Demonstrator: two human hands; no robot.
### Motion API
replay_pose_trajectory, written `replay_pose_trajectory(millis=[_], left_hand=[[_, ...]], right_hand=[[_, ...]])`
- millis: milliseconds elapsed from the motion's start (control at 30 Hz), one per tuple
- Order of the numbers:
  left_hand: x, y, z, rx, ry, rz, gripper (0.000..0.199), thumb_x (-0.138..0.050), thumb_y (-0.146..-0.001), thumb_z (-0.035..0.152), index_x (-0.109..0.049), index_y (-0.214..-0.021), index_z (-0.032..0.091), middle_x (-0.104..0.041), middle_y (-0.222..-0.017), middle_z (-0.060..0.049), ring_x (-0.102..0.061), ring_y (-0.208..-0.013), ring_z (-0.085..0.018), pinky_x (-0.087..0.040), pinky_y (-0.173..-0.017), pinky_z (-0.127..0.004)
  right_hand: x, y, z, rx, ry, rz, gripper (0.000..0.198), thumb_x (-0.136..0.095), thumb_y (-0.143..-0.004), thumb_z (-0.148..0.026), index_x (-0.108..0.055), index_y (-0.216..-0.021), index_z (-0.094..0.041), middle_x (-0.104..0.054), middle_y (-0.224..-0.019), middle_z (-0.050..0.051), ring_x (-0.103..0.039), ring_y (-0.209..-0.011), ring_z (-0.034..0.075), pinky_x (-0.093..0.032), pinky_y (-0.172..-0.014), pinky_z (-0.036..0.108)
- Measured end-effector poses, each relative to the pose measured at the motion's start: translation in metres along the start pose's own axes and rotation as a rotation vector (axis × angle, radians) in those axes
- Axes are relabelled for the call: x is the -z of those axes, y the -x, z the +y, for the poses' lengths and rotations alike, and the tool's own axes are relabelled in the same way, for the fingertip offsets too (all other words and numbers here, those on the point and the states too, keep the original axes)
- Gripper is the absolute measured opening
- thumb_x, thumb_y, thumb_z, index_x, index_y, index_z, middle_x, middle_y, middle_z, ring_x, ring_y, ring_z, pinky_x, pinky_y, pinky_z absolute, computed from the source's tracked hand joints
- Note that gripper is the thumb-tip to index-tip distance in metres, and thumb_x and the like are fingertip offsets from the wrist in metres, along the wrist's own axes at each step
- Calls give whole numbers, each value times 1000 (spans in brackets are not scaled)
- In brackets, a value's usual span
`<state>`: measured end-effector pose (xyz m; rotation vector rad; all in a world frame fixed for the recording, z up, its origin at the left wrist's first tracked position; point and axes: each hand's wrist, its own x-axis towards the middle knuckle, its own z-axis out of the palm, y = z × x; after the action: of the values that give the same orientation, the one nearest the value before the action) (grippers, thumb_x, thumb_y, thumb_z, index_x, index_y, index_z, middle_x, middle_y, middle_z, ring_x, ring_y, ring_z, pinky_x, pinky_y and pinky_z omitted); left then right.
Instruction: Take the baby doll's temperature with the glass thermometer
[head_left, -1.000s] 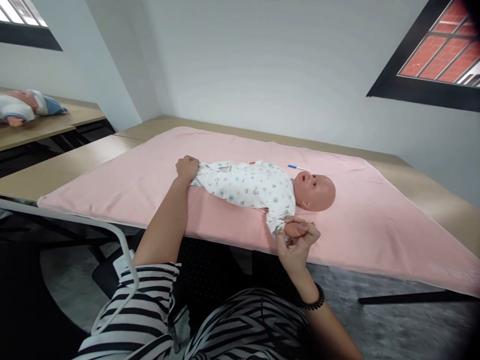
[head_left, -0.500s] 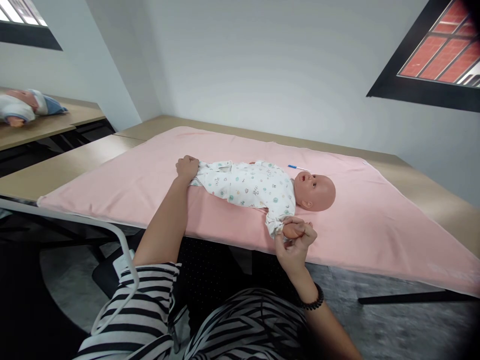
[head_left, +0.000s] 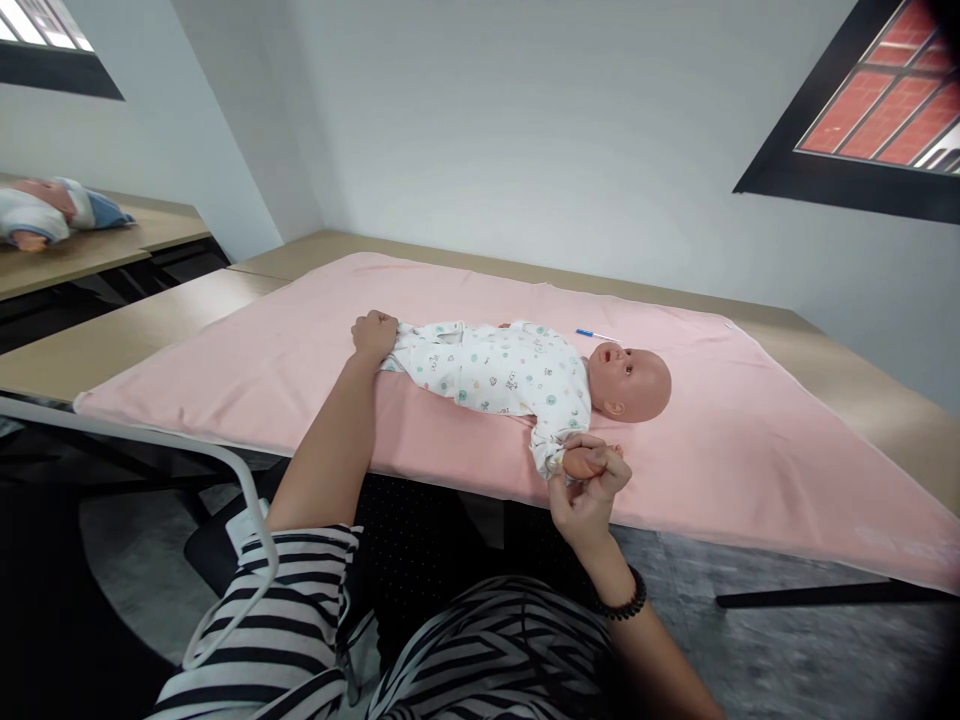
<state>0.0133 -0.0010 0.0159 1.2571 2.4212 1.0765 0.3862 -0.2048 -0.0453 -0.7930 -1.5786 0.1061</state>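
A baby doll in a white patterned romper lies on its back on a pink cloth, its head to the right. My right hand is closed around the doll's hand and sleeve cuff at the near side; fingers and thumb wrap the small forearm. At the doll's feet, my left hand is closed over the end of the romper's legs, so the feet are hidden beneath it. Past the doll's head lies a thin blue-and-white stick, like a pen or thermometer.
The pink cloth covers a wooden table set against a white wall. On another table at the far left lies a second doll in white and blue. A white curved metal bar stands near my left arm.
My right hand has shifted very slightly left with the doll's hand in it. My left hand and the doll's body stay where they were.
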Motion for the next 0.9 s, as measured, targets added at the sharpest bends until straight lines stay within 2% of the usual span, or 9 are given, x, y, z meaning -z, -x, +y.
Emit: replay_pose_trajectory(millis=[367, 600, 900], left_hand=[[1, 1, 2, 3, 1, 1, 27, -52, -86, 30, -67, -106, 19, -61, -131, -19, -51, -128, -39, -42, -108, -50], [1, 2, 1, 5, 6, -4, 27, -51, -88, 29, -66, -107, 19, -60, -132, -19, -50, -130, -39, -41, -110, -50], [0, 0, 0, 5, 10, -2, 25, -51, -87, 29, -65, -105, 21, -60, -131, -18, -50, -130, -38, -41, -109, -50]], right_hand=[[-2, -3, -3, 14, 32, 22, 52, -59, -77, -3, -30, -113, -27, -54, -102, 2, -58, -96, 22, -38, -95, 54], [-2, -5, -4, 9, 60, 8, 52, -59, -75, -4, -30, -112, -27, -52, -100, 1, -57, -91, 20, -44, -85, 45], [-2, -4, -2, 3, 97, 1, 51, -59, -75, -6, -32, -113, -28, -51, -92, -2, -58, -88, 19, -48, -84, 43]])
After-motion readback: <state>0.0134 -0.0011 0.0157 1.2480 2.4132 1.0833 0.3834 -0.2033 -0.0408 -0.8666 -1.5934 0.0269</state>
